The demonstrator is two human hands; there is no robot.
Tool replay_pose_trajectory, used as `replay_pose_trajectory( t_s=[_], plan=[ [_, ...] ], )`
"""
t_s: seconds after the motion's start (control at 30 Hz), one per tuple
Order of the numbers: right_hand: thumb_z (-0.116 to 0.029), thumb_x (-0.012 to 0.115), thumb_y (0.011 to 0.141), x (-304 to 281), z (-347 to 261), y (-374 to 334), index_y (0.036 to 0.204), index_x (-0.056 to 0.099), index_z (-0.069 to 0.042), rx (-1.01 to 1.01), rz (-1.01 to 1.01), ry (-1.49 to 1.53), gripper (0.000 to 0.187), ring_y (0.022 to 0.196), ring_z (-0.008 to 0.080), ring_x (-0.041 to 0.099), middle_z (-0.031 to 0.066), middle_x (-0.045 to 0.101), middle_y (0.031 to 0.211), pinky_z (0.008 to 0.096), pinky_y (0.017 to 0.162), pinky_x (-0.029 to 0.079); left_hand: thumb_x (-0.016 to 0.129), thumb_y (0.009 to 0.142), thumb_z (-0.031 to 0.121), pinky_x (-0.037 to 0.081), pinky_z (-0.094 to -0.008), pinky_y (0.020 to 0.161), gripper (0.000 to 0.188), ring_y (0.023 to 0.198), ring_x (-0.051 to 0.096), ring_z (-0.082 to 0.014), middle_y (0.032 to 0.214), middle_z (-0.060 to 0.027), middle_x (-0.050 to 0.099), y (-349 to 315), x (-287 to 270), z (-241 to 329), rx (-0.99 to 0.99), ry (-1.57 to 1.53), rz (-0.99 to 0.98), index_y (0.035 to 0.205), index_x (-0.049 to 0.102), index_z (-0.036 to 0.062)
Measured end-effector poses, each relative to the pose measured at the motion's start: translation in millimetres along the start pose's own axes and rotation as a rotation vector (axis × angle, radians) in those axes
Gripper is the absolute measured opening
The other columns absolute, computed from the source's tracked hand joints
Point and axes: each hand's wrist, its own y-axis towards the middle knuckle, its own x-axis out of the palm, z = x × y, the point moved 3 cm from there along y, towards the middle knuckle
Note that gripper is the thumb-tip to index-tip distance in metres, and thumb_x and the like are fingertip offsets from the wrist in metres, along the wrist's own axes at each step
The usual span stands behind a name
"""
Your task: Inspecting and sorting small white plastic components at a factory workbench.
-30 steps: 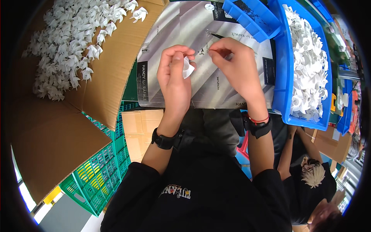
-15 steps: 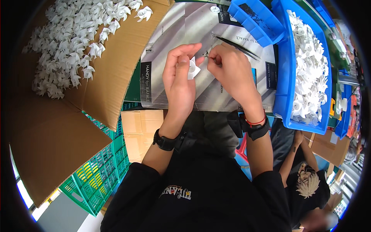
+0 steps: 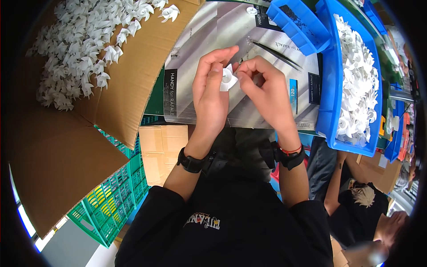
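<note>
My left hand (image 3: 211,91) holds a small white pinwheel-shaped piece (image 3: 227,80) between thumb and fingers, its curled blades facing up. Thumb and forefinger of my right hand (image 3: 264,84) are pinched together at the right edge of that piece. Whatever sits between those fingertips is hidden or too small to name. Beyond the hands, black tweezers (image 3: 278,55) lie on the printed grey board (image 3: 191,109). A few tiny bits lie on the board near the fingertips, partly covered by them.
At left, an open cardboard box (image 3: 129,84) holds a heap of white pinwheel pieces (image 3: 84,49). A blue bin (image 3: 330,102) on the right is full of similar pieces. Behind it sits a blue divided tray (image 3: 307,38) with tiny black parts. Another person (image 3: 360,209) sits at lower right.
My right hand has come left from above the board to the white piece, and its pinched fingertips now meet the edge. The left hand still holds the piece, tilted slightly differently.
</note>
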Motion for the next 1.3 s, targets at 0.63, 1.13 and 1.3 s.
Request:
replay_pose_trajectory(
  t_s=[0.63,1.13,1.3],
  plan=[
    [0.002,0.061,0.084,17.8,2.0,-13.1,0.089,0.06,0.0,0.001,0.084,0.328,0.005,0.067,0.0035,0.051,-0.0003,0.057,0.08,0.0188,0.058,0.042,0.04,0.101,0.019,0.037,-0.0388,0.105,0.033,0.128,0.045,-0.0275,0.13,-0.0205,0.054,-1.9,3.2,1.9,-0.059,0.094,-0.097,0.124,0.05,-0.0028],
    [0.004,0.065,0.078,21.3,2.1,-13.2,0.087,0.063,0.001,-0.072,0.144,0.339,0.009,0.062,0.0103,0.059,0.0053,0.06,0.076,0.0227,0.053,0.047,0.035,0.104,0.017,0.04,-0.0346,0.102,0.03,0.121,0.051,-0.02,0.125,-0.0156,0.058,-2.1,2.8,-0.7,-0.019,0.191,-0.085,0.121,0.052,-0.0004],
    [0.005,0.066,0.078,10.0,-5.6,-19.1,0.087,0.064,0.001,-0.099,0.141,0.157,0.01,0.059,0.0113,0.058,0.0053,0.059,0.074,0.0236,0.053,0.046,0.035,0.105,0.019,0.04,-0.035,0.102,0.031,0.12,0.051,-0.0188,0.125,-0.0149,0.058,-4.6,7.4,2.8,-0.011,0.351,-0.172,0.122,0.051,-0.0005]
  ],
)
